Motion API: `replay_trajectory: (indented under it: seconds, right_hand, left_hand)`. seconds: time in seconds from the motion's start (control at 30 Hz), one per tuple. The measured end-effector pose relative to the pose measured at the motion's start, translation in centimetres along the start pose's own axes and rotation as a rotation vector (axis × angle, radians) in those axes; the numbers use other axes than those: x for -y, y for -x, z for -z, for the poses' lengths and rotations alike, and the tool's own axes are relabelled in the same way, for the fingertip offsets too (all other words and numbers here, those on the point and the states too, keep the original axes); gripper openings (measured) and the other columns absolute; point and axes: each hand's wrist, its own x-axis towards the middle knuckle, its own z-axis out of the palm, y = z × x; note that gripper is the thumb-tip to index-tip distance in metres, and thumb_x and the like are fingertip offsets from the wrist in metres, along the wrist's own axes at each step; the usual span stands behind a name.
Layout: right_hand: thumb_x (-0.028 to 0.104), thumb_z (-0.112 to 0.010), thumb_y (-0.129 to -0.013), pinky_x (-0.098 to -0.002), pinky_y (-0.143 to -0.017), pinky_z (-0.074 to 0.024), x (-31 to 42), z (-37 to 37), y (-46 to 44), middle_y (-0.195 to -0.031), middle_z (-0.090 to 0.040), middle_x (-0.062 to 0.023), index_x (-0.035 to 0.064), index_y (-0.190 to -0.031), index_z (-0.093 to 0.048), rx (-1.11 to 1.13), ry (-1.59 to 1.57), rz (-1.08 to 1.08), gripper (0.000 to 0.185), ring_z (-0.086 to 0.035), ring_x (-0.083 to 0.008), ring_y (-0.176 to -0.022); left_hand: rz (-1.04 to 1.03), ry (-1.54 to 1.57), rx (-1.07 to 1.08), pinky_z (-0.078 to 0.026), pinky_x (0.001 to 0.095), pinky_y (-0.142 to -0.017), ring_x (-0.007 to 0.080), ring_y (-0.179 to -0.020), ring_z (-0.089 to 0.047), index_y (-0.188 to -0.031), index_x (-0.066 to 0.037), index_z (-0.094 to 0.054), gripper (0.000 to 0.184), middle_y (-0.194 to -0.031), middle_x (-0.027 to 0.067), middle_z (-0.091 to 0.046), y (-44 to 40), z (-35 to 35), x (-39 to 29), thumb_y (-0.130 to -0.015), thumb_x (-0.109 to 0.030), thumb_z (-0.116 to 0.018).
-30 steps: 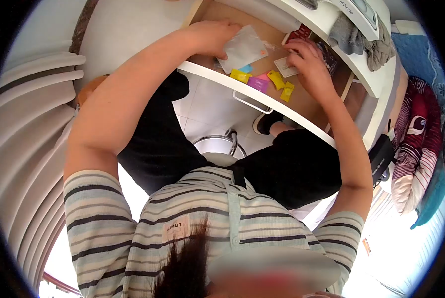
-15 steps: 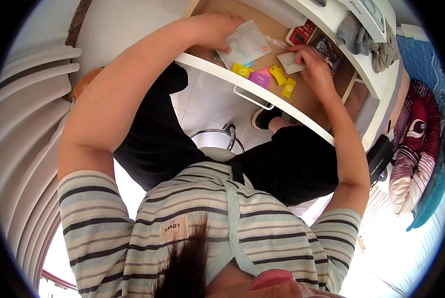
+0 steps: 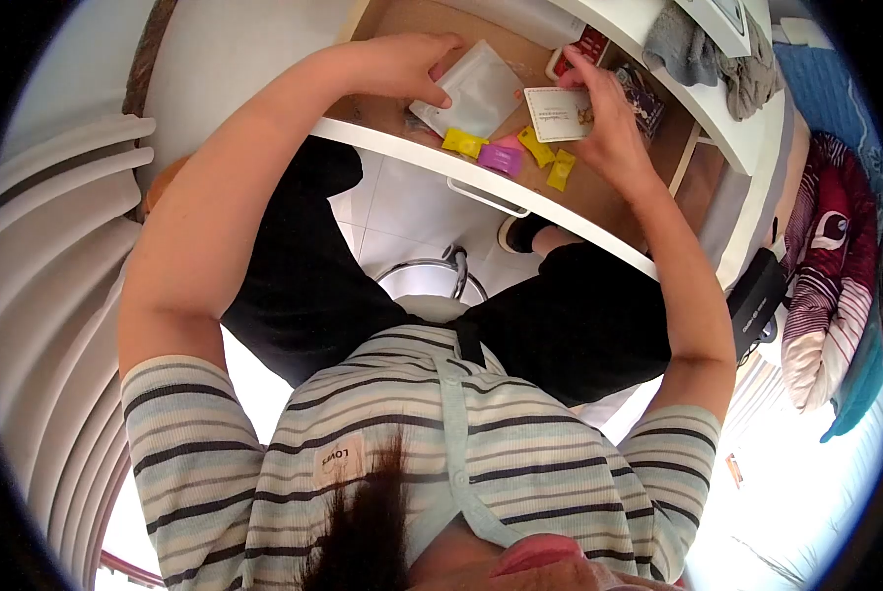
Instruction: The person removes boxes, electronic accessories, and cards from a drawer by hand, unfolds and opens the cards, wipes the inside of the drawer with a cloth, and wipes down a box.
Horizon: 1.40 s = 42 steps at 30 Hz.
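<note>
In the open drawer point(image 3: 363, 129), my left hand point(image 3: 402, 69) is at the left edge of a clear plastic bag point(image 3: 476, 87). Its thumb lies over the bag near one corner, and the fingertips are partly hidden beyond it. My right hand point(image 3: 611, 123) holds a small white printed card point(image 3: 554, 116) by its right edge, the index finger raised off it. Between the hands and the drawer front lie yellow packets point(image 3: 464, 143), point(image 3: 535, 148), point(image 3: 561, 170) and a purple packet point(image 3: 501, 160), with something pink partly covered beside them.
Behind my right hand sit a red-and-white device point(image 3: 585, 49) and a dark patterned packet point(image 3: 642, 103). Grey cloth point(image 3: 683, 47) and a white box point(image 3: 717, 22) rest on the surface above. The drawer handle point(image 3: 486, 197) faces my lap, and striped fabric point(image 3: 821, 286) hangs at right.
My right hand has tilted the card so its printed face shows more, and the index finger has lifted away. The view has shifted slightly; my left hand keeps its place on the bag.
</note>
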Motion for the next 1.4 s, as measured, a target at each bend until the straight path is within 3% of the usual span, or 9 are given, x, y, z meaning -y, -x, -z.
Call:
replay_trajectory:
  seconds: [0.33, 0.5, 0.6, 0.73, 0.83, 0.93, 1.03, 1.2, 1.4]
  right_hand:
    - [-0.002, -0.076, -0.047, -0.0384, -0.09, -0.0395, 1.0, 0.9, -0.2, -0.105, -0.054, -0.009, 0.0095, -0.131, -0.038, -0.002, 0.151, 0.09, 0.093, -0.05, -0.0316, -0.099]
    - [0.007, -0.079, -0.048, -0.0379, -0.09, -0.0397, 2.2, 2.3, -0.7, -0.109, -0.053, -0.0083, 0.0098, -0.129, -0.04, -0.038, 0.328, 0.226, 0.089, -0.05, -0.028, -0.102]
    - [0.009, -0.078, -0.05, -0.0374, -0.09, -0.0397, 2.9, 2.9, -0.7, -0.11, -0.053, -0.0077, 0.0092, -0.128, -0.042, -0.056, 0.462, 0.271, 0.086, -0.05, -0.026, -0.104]
    - [0.012, -0.077, -0.052, -0.0371, -0.09, -0.0392, 3.6, 3.0, -1.0, -0.111, -0.053, -0.0072, 0.0096, -0.128, -0.043, -0.045, 0.524, 0.276, 0.083, -0.05, -0.0254, -0.105]
    - [0.017, -0.076, -0.055, -0.0364, -0.092, -0.0386, 4.0, 3.3, -1.1, -0.112, -0.053, -0.0075, 0.0098, -0.129, -0.043, -0.029, 0.552, 0.329, 0.082, -0.05, -0.025, -0.106]
    - [0.015, -0.079, -0.059, -0.0373, -0.092, -0.0392, 4.5, 3.3, -0.9, -0.114, -0.052, -0.0092, 0.0094, -0.129, -0.043, -0.072, 0.412, 0.343, 0.079, -0.05, -0.0282, -0.106]
    - [0.017, -0.075, -0.069, -0.0349, -0.093, -0.0396, 4.5, 3.7, -0.8, -0.118, -0.052, -0.0095, 0.0081, -0.129, -0.042, -0.299, 0.132, 0.063, 0.07, -0.05, -0.0259, -0.106]
    - [0.017, -0.061, -0.086, -0.0281, -0.082, -0.0474, 3.8, 4.8, 0.4, -0.098, -0.059, -0.0089, 0.0066, -0.124, -0.048, -0.155, -0.324, -0.248, 0.042, -0.059, -0.0167, -0.091]
    - [0.008, -0.054, -0.09, -0.0226, -0.08, -0.046, 3.0, 3.9, 0.5, -0.097, -0.058, -0.0029, 0.0035, -0.107, -0.052, -0.089, -0.604, -0.271, 0.018, -0.059, -0.0099, -0.087]
  left_hand:
    - [-0.062, 0.055, 0.135, -0.046, 0.0289, -0.071, 0.0149, -0.08, -0.054, -0.121, -0.004, -0.05, 0.041, -0.089, 0.0074, -0.059, -0.4, 0.4, 0.1, -0.081, -0.012, -0.059]
    - [-0.105, 0.269, -0.071, -0.045, 0.027, -0.074, 0.0128, -0.084, -0.053, -0.112, -0.004, -0.053, 0.029, -0.09, 0.0045, -0.059, 0.5, 0.9, -2.2, -0.085, -0.016, -0.054]
    - [-0.124, 0.601, -0.103, -0.045, 0.0251, -0.075, 0.0109, -0.087, -0.053, -0.11, -0.005, -0.053, 0.029, -0.093, 0.0031, -0.058, 0.7, 0.6, -4.0, -0.087, -0.022, -0.056]
    - [-0.105, 0.554, -0.021, -0.044, 0.0235, -0.077, 0.0091, -0.09, -0.053, -0.112, -0.004, -0.052, 0.034, -0.098, 0.0032, -0.058, 0.1, -0.8, -5.6, -0.086, -0.025, -0.06]
    - [-0.201, 0.613, -0.194, -0.045, 0.0255, -0.065, 0.0104, -0.08, -0.054, -0.113, -0.005, -0.051, 0.04, -0.09, 0.005, -0.06, 0.2, -1.8, -6.2, -0.082, -0.025, -0.065]
    - [-0.072, 0.712, -0.146, -0.043, 0.0253, -0.084, 0.0099, -0.096, -0.054, -0.121, -0.004, -0.05, 0.045, -0.103, 0.0036, -0.059, 0.5, -0.7, -6.4, -0.082, -0.021, -0.065]
    - [-0.035, 0.76, -0.177, -0.042, 0.0267, -0.088, 0.0115, -0.099, -0.055, -0.121, -0.005, -0.051, 0.044, -0.107, 0.0043, -0.06, 1.5, 0.7, -6.8, -0.082, -0.02, -0.064]
    - [-0.086, 0.732, -0.21, -0.04, 0.0283, -0.091, 0.0126, -0.101, -0.055, -0.121, -0.006, -0.051, 0.043, -0.11, 0.005, -0.06, 2.4, 1.3, -7.1, -0.083, -0.021, -0.063]
    - [-0.158, 0.542, -0.311, -0.044, 0.0276, -0.083, 0.0132, -0.095, -0.056, -0.114, -0.006, -0.054, 0.033, -0.104, 0.0045, -0.06, 2.0, 0.5, -6.3, -0.082, -0.012, -0.062]
